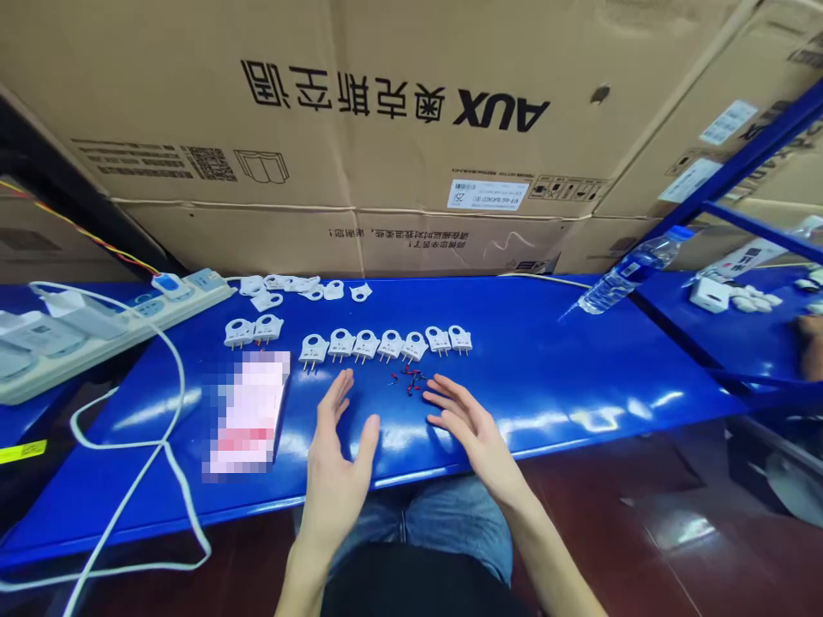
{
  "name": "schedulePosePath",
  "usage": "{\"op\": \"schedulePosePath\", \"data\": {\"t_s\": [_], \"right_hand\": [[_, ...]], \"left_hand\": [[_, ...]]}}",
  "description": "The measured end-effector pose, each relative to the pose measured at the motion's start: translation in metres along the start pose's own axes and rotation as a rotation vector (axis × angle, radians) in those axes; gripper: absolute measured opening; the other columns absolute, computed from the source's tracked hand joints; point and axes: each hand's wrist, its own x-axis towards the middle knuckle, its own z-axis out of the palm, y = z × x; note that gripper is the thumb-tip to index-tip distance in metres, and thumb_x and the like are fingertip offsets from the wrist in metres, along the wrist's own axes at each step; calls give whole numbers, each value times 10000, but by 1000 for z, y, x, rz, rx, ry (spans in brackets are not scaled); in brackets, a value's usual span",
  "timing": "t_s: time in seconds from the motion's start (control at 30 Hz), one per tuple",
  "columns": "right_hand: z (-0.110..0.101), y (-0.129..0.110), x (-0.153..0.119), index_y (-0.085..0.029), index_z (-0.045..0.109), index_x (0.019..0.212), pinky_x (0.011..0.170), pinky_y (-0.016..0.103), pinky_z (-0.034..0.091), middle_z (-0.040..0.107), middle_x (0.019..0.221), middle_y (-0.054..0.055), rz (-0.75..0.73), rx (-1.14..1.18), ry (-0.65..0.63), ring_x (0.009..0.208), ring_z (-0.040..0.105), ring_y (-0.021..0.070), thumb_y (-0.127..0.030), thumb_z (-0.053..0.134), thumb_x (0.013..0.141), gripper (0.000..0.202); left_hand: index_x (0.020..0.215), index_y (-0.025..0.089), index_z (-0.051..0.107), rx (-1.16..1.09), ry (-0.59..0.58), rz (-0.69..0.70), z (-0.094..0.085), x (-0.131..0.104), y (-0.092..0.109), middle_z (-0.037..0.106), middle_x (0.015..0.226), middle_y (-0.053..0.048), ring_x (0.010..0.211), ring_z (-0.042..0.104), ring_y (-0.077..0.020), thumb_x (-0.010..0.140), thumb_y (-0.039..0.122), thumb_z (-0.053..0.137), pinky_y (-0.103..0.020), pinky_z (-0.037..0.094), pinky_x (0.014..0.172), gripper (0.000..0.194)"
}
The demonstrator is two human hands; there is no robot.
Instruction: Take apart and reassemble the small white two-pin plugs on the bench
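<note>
My left hand point(340, 446) hovers over the blue table point(566, 343) with its fingers apart and nothing in it. Facing it from the right, my right hand point(463, 420) is also open and holds nothing. Between and just beyond the fingertips lies a small scatter of red and black parts point(411, 379) with thin leads. Behind these stands a row of several white plugs point(366, 345) with ring-shaped grips, their metal pins toward me. Two more white plugs point(240, 332) sit farther left. Several loose white plug covers point(334, 290) are at the back left.
A pixelated, phone-like flat object point(250, 416) lies left of my left hand. Farther left are a power strip point(193, 287) and a looping white cable point(183, 488). A water bottle point(617, 278) leans at the back right. Large cardboard boxes point(386, 154) wall the back. Another person's hand point(811, 347) shows at the right edge.
</note>
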Motion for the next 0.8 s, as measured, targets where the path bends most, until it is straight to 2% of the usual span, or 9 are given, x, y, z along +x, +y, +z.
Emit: {"op": "schedulePosePath", "data": {"t_s": [0.07,0.17,0.2,0.27,0.33,0.4,0.53,0.63,0.8], "right_hand": [[3,5,2,-292,627,1431,863,365,643,654,1423,107,-100,-240,19,1293,638,267,-377,682,964,477],[6,10,6,-263,610,1451,649,295,602,678,1286,117,-266,-525,88,1119,659,243,-340,611,982,475],[6,10,8,-252,606,1455,644,303,593,686,1242,116,-308,-605,108,1064,657,238,-327,600,980,481],[5,8,12,-239,603,1452,741,357,601,697,1182,105,-361,-751,129,998,646,236,-309,598,971,486],[3,4,18,-239,624,1421,865,409,588,707,1126,90,-367,-852,112,956,645,236,-302,595,975,452],[1,0,24,-242,651,1376,900,412,569,709,1069,79,-340,-912,72,906,653,229,-306,576,993,395],[3,-5,34,-244,675,1296,812,371,542,704,1056,79,-280,-1037,51,832,662,216,-309,527,1027,314],[5,-8,38,-247,696,1138,760,344,510,700,1053,69,-256,-1108,48,792,654,198,-293,522,1029,210],[0,-19,39,-242,656,977,752,313,473,686,995,52,-254,-1117,-19,848,663,203,-242,511,1031,154]], "left_hand": [[1610,345,358,308,-106,127,-5,-1,-8,466,1655,-92,1530,445,-317,1000,473,604,-605,351,1271,670],[1573,268,428,575,-178,319,-7,-1,-20,492,1632,-118,1540,431,-311,1041,461,519,-607,278,1302,573],[1538,241,476,632,-174,338,-7,-1,-23,504,1620,-132,1542,428,-318,1048,459,495,-606,279,1301,537],[1483,211,538,699,-168,351,-5,-1,-27,517,1607,-146,1542,426,-328,1055,445,467,-603,284,1298,493],[1457,209,568,705,-164,345,-3,-2,-28,524,1602,-150,1538,430,-339,1050,445,469,-605,284,1295,481],[1451,222,578,673,-163,334,-2,-2,-27,527,1600,-147,1533,435,-352,1039,459,485,-618,278,1291,484],[1439,265,592,595,-150,321,-1,-1,-28,525,1605,-131,1534,430,-366,1021,473,517,-648,257,1285,473],[1428,275,603,565,-144,312,-1,0,-27,531,1600,-126,1535,425,-370,1014,478,524,-650,246,1287,468],[1405,261,623,546,-139,289,0,0,-24,544,1585,-131,1525,439,-374,1003,489,538,-637,244,1294,470]]}}
